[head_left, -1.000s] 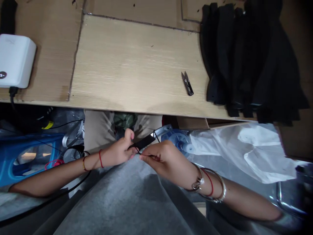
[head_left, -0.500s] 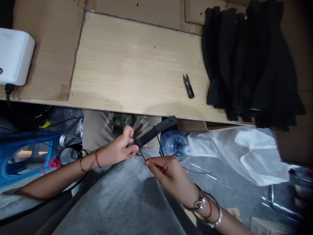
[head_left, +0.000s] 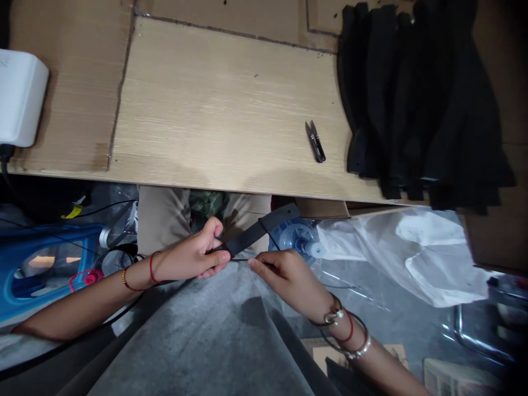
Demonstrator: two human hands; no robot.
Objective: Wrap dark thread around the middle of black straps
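Now your left hand (head_left: 192, 257) pinches a black strip (head_left: 258, 234) between thumb and curled fingers, and the strip runs out past your fingertips, tilted up and away, above a grey cloth (head_left: 193, 335) across your lap. Your right hand (head_left: 291, 280) is nearly closed, thumb and forefinger pressed together on a thin black cord (head_left: 243, 259) that crosses from the strip's near end; a loop of the same cord (head_left: 266, 234) seems to go round the strip further along. That right hand has drawn in closer to your left since a moment ago, and the cord now lies flatter, so the gap between your hands is narrower.

Just beyond the strip, a blue water jug (head_left: 293, 237) lies on its side, with no contents that you can make out. Beside it, a crumpled white plastic bag (head_left: 400, 258) spreads over clear plastic sheeting (head_left: 363, 291); you cannot tell whether the bag holds anything. To the left sits a blue plastic crate (head_left: 49, 258).

Further out, on the wood-grain surface (head_left: 218, 110), small thread snips (head_left: 315, 142) lie apart from a stack of black strips (head_left: 412, 99). A white plastic box (head_left: 20, 98) sits at the surface's far left, with a black cable (head_left: 5, 157) leaving it.
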